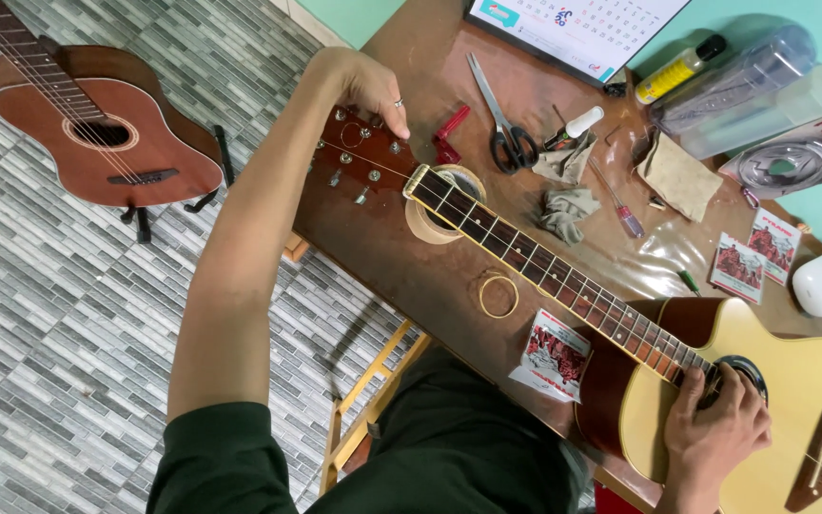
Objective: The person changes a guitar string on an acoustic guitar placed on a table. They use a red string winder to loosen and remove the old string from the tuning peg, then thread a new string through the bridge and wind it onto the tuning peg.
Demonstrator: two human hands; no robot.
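While the glossy headstock (359, 152) is gripped by the left hand (368, 90), wire strings (563, 276) are pinched at the round soundhole (749, 371) by the right hand (715, 424).

left hand (365, 88) on guitar headstock (359, 157) | right hand (715, 426) at soundhole (750, 369)

Guitar on the surface (411, 276): pale yellow body (782, 400), reddish-brown headstock (359, 157), dark fretboard (544, 271) edged cream. Second guitar (107, 128) on the floor: red-brown all over. Floor tiles (59, 314): grey brick pattern, mixed light and dark. Surface glossy brown. Scissors (501, 114) black-handled. String packets (552, 354) white with red print. Bottle (675, 69) yellow, black cap. Sleeve (216, 462) dark green.
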